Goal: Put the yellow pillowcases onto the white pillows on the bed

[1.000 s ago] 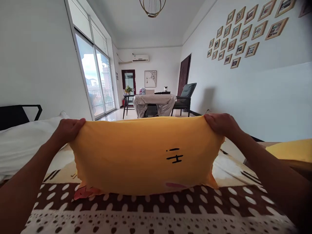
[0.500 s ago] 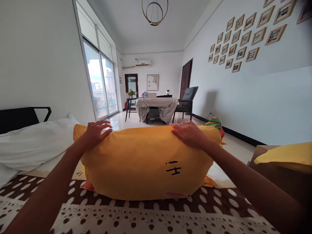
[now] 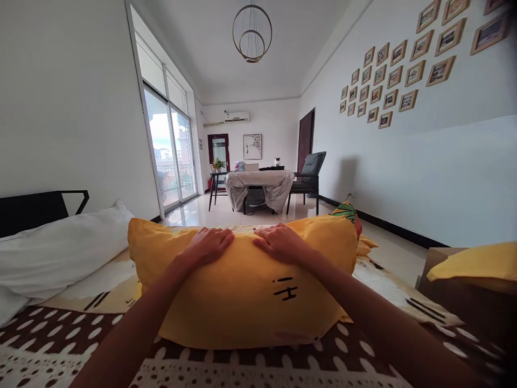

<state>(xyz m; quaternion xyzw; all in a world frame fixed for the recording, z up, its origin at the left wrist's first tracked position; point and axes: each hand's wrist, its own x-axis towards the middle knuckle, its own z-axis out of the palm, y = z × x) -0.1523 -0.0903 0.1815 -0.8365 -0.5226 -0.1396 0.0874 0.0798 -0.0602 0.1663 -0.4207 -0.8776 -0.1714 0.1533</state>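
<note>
A plump yellow pillow stands on its long side in front of me, with black "Hi" lettering and a green and red print at its upper right corner. My left hand lies over its top edge, just left of the middle, fingers extended inward. A short way to the right, my right hand rests on the same edge, its fingers laid out toward the left hand. The top edge sags beneath both hands, while the pillow's two upper corners stick up. Parts of the fingertips are hidden.
Under the pillow spreads a brown and white spotted bedspread. A white pillow lies at left, beside a black headboard. At right, something yellow covers a brown box-like piece. Beyond are a covered table and a dark chair.
Both hands have moved inward along the pillow's top edge, closer together. The pillow's top middle has sunk under them. The view has tilted up slightly.
</note>
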